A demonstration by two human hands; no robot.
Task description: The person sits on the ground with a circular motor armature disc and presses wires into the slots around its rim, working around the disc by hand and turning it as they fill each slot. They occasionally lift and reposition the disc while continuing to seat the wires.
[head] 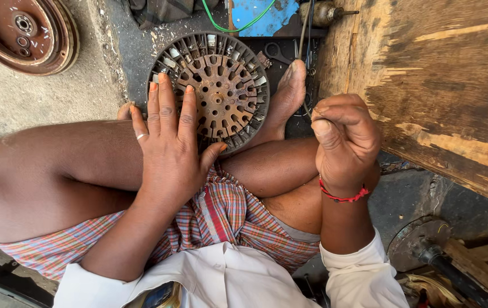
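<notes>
Left hand (170,145): centre frame, fingers spread flat, touching the rusty slotted stator core (212,82).
Right hand (344,140): centre right, fist pinched on a thin wire (303,34).

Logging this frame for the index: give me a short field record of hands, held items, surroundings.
left hand: left hand open, flat on the round rusty slotted metal core
right hand: right hand fisted, pinching a thin wire
support: core propped by a bare foot
right side: worn wooden board
top left: rusty round metal cover
</notes>
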